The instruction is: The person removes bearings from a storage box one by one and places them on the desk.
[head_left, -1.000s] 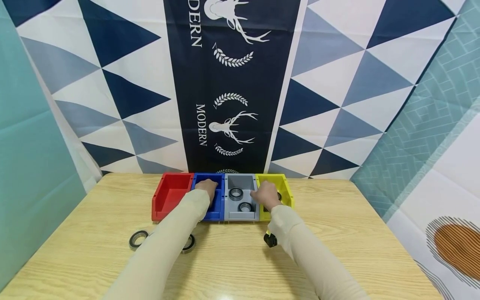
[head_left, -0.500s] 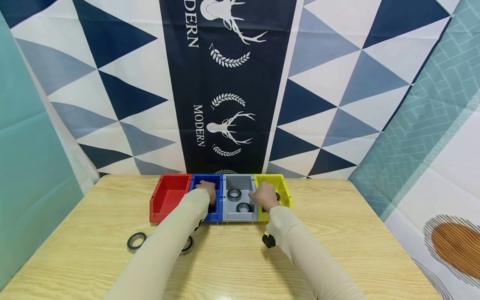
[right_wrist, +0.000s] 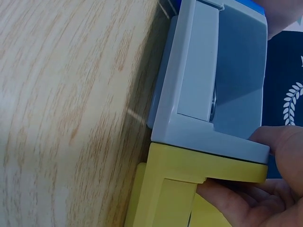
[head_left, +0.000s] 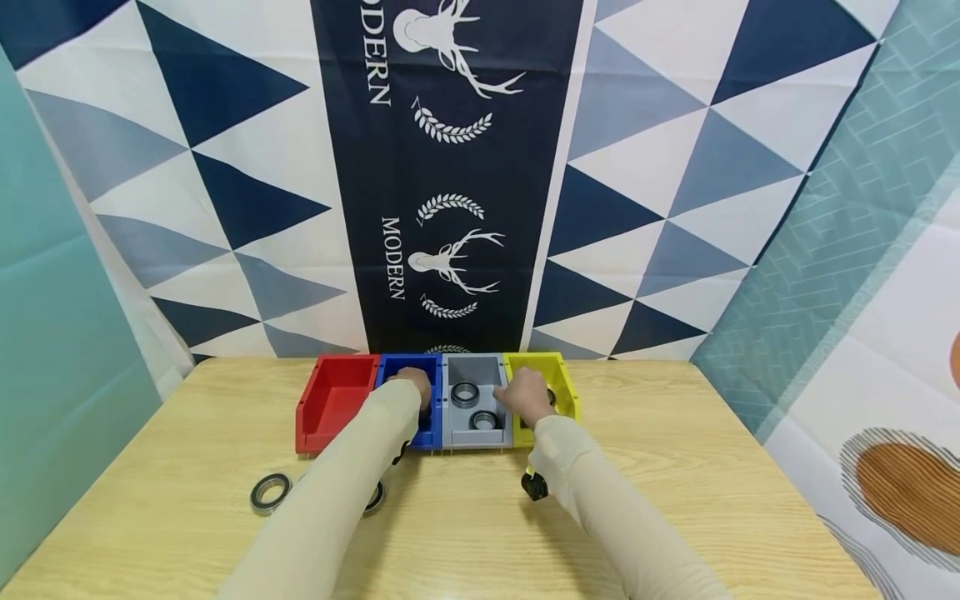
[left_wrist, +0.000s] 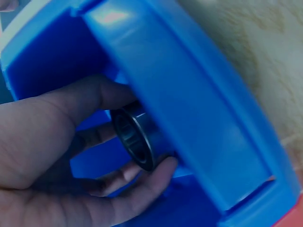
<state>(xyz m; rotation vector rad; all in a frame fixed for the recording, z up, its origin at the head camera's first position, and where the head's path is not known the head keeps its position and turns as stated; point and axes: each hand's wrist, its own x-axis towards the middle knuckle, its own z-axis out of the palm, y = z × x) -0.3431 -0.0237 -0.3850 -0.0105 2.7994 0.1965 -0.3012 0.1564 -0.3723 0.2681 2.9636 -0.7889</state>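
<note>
Here the left hand [left_wrist: 52,161] pinches a bearing [left_wrist: 137,137] inside the blue bin [left_wrist: 189,109]; the right hand [head_left: 525,396] (grip unclear) is in the yellow bin [head_left: 564,385], at 3 o'clock.

You face a light wooden table [head_left: 675,500]; at its far edge hangs a blue-and-white triangle-patterned cloth [head_left: 645,167] with a dark stag banner [head_left: 450,167], teal panels at left and right.
</note>
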